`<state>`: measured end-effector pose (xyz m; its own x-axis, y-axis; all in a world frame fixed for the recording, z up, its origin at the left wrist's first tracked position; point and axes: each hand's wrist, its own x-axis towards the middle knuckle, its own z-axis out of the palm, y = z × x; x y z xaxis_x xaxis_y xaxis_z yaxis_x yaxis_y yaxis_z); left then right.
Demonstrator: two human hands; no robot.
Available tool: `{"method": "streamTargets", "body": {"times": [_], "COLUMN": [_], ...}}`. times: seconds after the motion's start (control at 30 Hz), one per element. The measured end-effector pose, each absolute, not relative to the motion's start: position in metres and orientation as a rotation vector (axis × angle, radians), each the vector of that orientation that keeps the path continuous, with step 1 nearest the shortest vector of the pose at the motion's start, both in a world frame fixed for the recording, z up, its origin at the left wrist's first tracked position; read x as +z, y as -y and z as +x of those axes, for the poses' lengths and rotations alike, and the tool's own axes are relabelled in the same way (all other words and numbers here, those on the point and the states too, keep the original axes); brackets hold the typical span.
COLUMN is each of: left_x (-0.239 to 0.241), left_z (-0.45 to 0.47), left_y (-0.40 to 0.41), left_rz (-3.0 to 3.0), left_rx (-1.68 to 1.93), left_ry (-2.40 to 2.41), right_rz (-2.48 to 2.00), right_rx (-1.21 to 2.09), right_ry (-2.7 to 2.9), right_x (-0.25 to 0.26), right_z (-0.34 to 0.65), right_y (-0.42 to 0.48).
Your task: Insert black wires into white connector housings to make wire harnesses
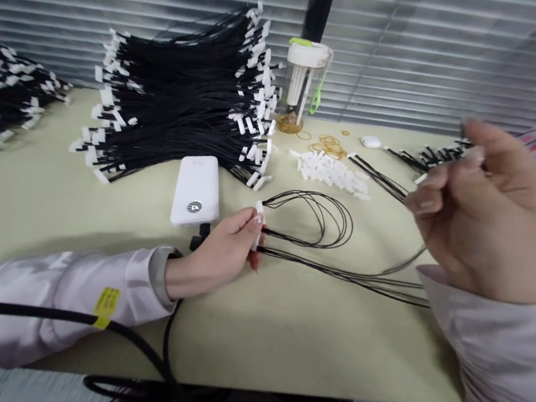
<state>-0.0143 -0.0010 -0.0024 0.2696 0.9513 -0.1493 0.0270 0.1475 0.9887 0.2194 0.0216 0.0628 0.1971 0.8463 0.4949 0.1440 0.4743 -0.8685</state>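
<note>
My left hand rests on the pale table, fingers closed on the white-tagged end of a small bundle of thin black cords. The cords loop on the table and run right toward my right hand. That hand is raised above the table and blurred, its fingers curled and pinched around the far ends of the cords. A white power bank lies just left of my left hand.
A large pile of black cords with white tags sits behind, another pile at far left, more cords at right. Loose white tags, rubber bands, a clear bottle and a thick black cable are nearby.
</note>
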Motion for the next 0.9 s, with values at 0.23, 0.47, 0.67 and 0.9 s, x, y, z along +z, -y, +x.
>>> {"method": "streamTargets", "body": {"times": [0.23,0.47,0.67,0.9], "left_x": [-0.002,0.000,0.003,0.001], "left_z": [-0.015,-0.018,-0.017,-0.018], "left_y": [0.002,0.001,0.002,0.001], "left_rz": [1.250,1.285,1.290,1.301], "left_rx": [0.835,0.742,0.729,0.718], "left_ry": [-1.059,-0.980,-0.955,-0.975], "right_rz": [-1.151,-1.121,-1.074,-1.035], "right_rx": [0.334,0.210,0.216,0.046], "right_ry": [2.041,2.279,2.278,2.337], "right_x": [0.043,0.032,0.032,0.028], "right_z": [0.184,0.170,0.170,0.171], "right_y": [0.006,0.007,0.006,0.008]}}
